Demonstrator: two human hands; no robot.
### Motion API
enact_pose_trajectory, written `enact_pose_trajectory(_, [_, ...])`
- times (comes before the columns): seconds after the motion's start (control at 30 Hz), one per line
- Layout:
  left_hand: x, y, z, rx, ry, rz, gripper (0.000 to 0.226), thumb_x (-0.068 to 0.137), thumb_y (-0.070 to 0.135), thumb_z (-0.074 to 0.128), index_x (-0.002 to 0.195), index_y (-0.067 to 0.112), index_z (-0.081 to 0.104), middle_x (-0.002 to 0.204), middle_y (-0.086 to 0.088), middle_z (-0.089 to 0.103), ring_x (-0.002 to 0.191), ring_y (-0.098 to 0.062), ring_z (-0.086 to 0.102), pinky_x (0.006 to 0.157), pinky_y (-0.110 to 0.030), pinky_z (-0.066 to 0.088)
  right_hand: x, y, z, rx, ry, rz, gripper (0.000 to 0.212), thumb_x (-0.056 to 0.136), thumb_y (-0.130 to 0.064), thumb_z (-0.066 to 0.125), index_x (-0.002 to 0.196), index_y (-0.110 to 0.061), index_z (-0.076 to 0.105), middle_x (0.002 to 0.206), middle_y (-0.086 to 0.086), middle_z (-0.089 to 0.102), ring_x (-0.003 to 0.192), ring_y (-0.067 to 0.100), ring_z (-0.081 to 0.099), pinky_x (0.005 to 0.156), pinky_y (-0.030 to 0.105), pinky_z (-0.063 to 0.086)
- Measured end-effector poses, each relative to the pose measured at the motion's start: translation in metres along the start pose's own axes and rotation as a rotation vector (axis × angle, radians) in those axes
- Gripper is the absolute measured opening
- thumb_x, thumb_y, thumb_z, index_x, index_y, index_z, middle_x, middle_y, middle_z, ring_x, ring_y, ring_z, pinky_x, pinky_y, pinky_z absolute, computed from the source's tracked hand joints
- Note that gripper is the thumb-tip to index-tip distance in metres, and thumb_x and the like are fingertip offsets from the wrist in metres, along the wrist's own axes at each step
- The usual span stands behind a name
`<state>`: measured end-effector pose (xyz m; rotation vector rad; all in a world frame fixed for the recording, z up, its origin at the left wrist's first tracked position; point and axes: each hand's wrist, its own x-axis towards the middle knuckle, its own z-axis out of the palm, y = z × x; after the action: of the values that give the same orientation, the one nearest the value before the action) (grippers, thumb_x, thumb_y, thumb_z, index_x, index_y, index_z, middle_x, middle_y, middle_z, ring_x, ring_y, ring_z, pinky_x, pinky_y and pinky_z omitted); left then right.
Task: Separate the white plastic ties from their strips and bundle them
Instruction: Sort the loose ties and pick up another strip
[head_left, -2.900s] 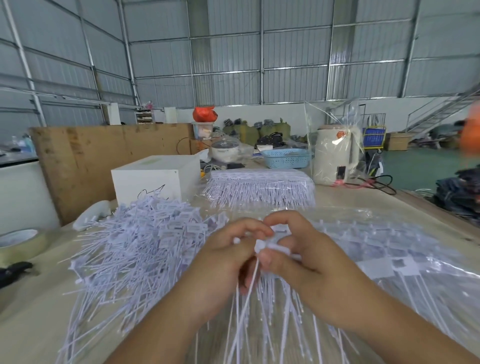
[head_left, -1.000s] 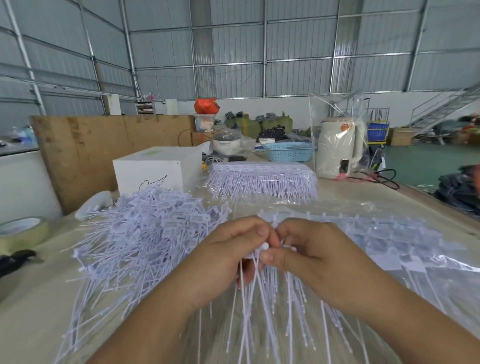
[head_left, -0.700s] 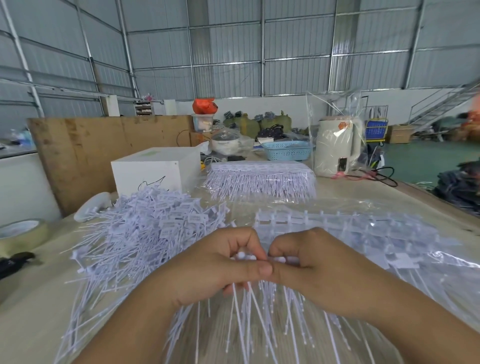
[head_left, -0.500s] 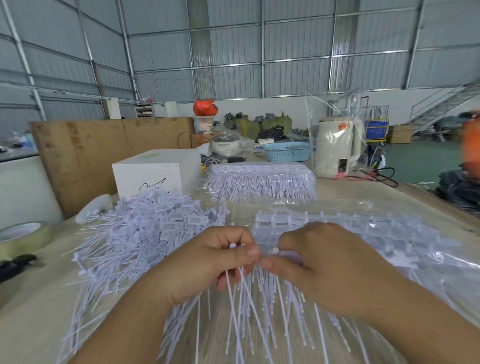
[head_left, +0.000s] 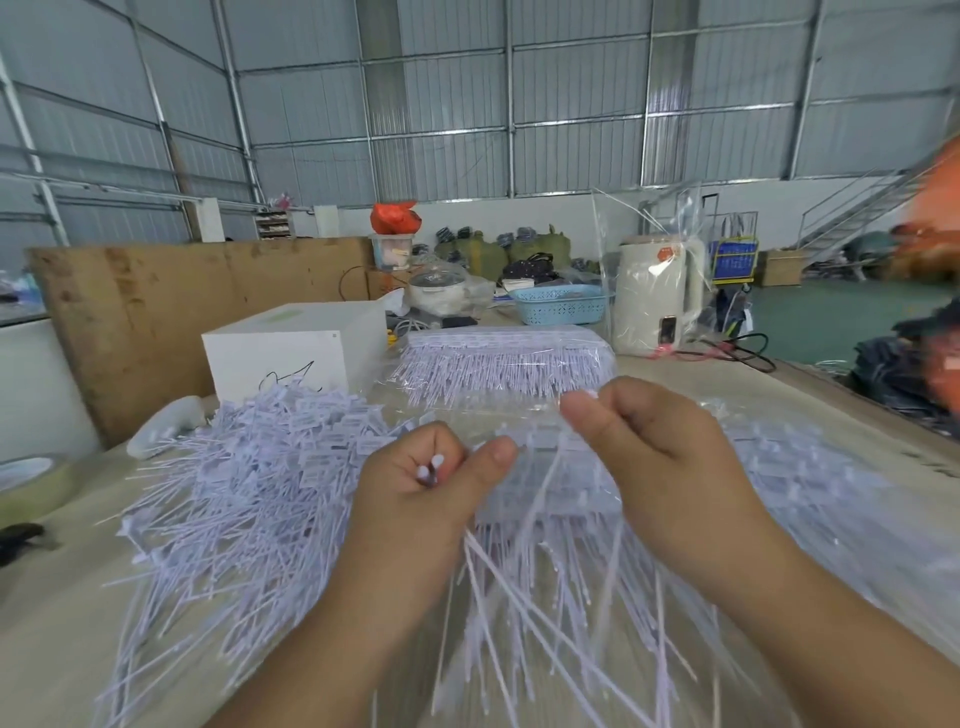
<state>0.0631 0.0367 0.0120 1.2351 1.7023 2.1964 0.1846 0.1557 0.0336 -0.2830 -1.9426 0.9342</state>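
Two hands over the table, left holding ties, right hand's grip unclear.

The left hand (head_left: 426, 493) is curled round a few ties (head_left: 524, 613); two white tips (head_left: 430, 466) show at the fist, and their tails fan down toward the viewer. The right hand (head_left: 660, 457) is raised just beside it with fingers bent and thumb to forefinger; motion blur hides whether it pinches a tie. One loose pile (head_left: 244, 499) of separated ties lies left of the hands on the table (head_left: 47, 623); too many to count. One strip sheet (head_left: 556, 483) in clear wrap lies under the hands. One wrapped pack (head_left: 504, 358) sits behind. Also present: one white box (head_left: 291, 348), one blue basket (head_left: 558, 304), one kettle (head_left: 654, 296), one tape roll (head_left: 31, 483).
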Motion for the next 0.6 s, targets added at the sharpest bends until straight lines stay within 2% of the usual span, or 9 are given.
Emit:
enact_pose_trajectory(0.07, [0.004, -0.003, -0.006, -0.064, -0.069, -0.059, 0.054, 0.063, 0.047, 0.086, 0.050, 0.022, 0.040, 0.049, -0.009, 0.035, 0.046, -0.016, 0.031, 0.046, -0.020, 0.036, -0.002, 0.002, -0.004, 0.096, -0.202, -0.005, 0.035, 0.086, -0.051, 0.057, 0.067, -0.023, 0.048, 0.049, -0.013, 0.033, 0.044, 0.003, 0.029, 0.043, 0.016, 0.026])
enact_pose_trajectory(0.17, [0.007, -0.005, -0.011, -0.125, -0.246, -0.142, 0.039, 0.066, 0.055, 0.071, 0.053, 0.023, 0.052, 0.047, 0.002, 0.043, 0.040, -0.014, 0.036, 0.043, -0.019, 0.031, -0.009, 0.006, 0.005, 0.100, -0.483, -0.012, 0.015, 0.089, -0.047, 0.061, 0.091, -0.036, 0.051, 0.050, -0.010, 0.038, 0.043, 0.006, 0.031, 0.043, 0.023, 0.027])
enact_pose_trajectory(0.3, [0.007, -0.004, -0.013, -0.149, -0.360, -0.228, 0.039, 0.071, 0.062, 0.059, 0.060, 0.024, 0.062, 0.048, 0.005, 0.047, 0.039, -0.010, 0.042, 0.041, -0.019, 0.033, -0.008, 0.010, 0.009, 0.082, -0.515, -0.006, 0.029, 0.083, -0.057, 0.058, 0.106, -0.045, 0.044, 0.052, -0.010, 0.040, 0.049, 0.009, 0.036, 0.054, 0.034, 0.032])
enact_pose_trajectory(0.43, [0.008, 0.002, -0.016, -0.114, -0.444, -0.236, 0.024, 0.081, 0.048, 0.061, 0.082, 0.026, 0.070, 0.063, 0.003, 0.055, 0.043, -0.008, 0.043, 0.044, -0.018, 0.030, -0.009, 0.011, 0.009, 0.070, -0.545, -0.019, 0.033, 0.081, -0.061, 0.058, 0.109, -0.046, 0.046, 0.061, 0.004, 0.051, 0.051, 0.018, 0.042, 0.053, 0.044, 0.034])
enact_pose_trajectory(0.5, [0.008, 0.003, -0.019, -0.062, -0.509, -0.262, 0.024, 0.082, 0.043, 0.057, 0.083, 0.025, 0.072, 0.066, 0.002, 0.057, 0.045, -0.007, 0.045, 0.045, -0.018, 0.030, -0.009, 0.012, 0.009, 0.038, -0.555, -0.002, 0.038, 0.078, -0.063, 0.061, 0.111, -0.050, 0.045, 0.070, 0.008, 0.059, 0.057, 0.028, 0.050, 0.056, 0.047, 0.040])
enact_pose_trajectory(0.6, [0.007, 0.006, -0.020, -0.064, -0.589, -0.320, 0.025, 0.083, 0.040, 0.055, 0.077, 0.025, 0.073, 0.054, 0.007, 0.053, 0.043, -0.004, 0.046, 0.042, -0.016, 0.029, -0.007, 0.015, 0.007, -0.002, -0.551, 0.004, 0.045, 0.073, -0.067, 0.062, 0.111, -0.053, 0.043, 0.063, 0.000, 0.047, 0.057, 0.016, 0.046, 0.056, 0.034, 0.037])
